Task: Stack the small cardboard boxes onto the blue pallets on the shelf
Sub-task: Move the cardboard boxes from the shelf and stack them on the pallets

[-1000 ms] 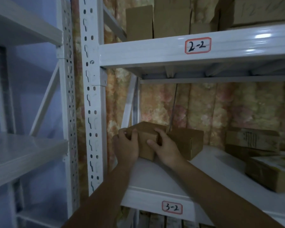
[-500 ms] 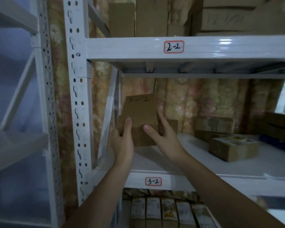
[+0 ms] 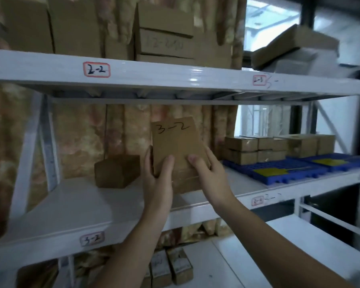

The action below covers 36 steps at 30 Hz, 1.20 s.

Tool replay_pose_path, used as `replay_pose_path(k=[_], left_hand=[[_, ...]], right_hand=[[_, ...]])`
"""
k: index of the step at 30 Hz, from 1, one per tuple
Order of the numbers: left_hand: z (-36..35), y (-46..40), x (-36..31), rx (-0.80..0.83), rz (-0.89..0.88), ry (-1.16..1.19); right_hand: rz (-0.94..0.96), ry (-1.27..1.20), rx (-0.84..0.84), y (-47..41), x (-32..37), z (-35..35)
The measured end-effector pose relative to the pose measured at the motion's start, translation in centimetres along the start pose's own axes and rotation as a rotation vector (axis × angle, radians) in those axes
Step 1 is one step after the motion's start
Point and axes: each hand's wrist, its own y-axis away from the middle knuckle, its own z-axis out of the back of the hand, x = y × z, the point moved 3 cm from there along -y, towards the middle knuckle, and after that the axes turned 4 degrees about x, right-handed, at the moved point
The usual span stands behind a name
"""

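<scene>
I hold a small cardboard box (image 3: 176,146) marked "3-2" upright in front of the middle shelf. My left hand (image 3: 157,177) grips its left side and my right hand (image 3: 209,169) grips its right side, thumbs on the near face. Another small box (image 3: 116,171) rests on the white shelf (image 3: 71,204) to the left. Blue pallets (image 3: 279,169) lie on the shelf to the right, with several small boxes (image 3: 256,149) stacked in two layers at their back.
The shelf above, labelled "2-2" (image 3: 96,69), carries larger cardboard boxes (image 3: 164,34). A white diagonal brace (image 3: 48,142) stands at the left. Below the shelf, several small cartons (image 3: 170,267) sit on the lowest level. Yellow patches (image 3: 270,171) lie on the pallets.
The box has been lifted off the shelf's left end and carried rightward in both hands. My view has swung right, bringing the blue pallets into sight.
</scene>
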Motion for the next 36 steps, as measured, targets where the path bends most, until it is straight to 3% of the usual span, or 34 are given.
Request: replay_pose_path(k=[11,16,25,36], left_hand=[[-26.2,8.8,5.2,0.222,0.150,0.091],[-35.5,12.4,7.7,0.307,0.246,0.096],[-46.0,11.1,12.9,0.413,0.277,0.019],[-55.6,0.8,19.1,0.416,0.277,-0.020]], right_hand=[[-0.089,0.218,-0.252,6.0,4.9,27.4],[-0.145,0.203,-0.356,8.0,5.4,37.2],[-0.192,0.183,-0.468,5.1,2.9,48.1],[-0.204,0.246,-0.430,-7.5,-0.6,57.2]])
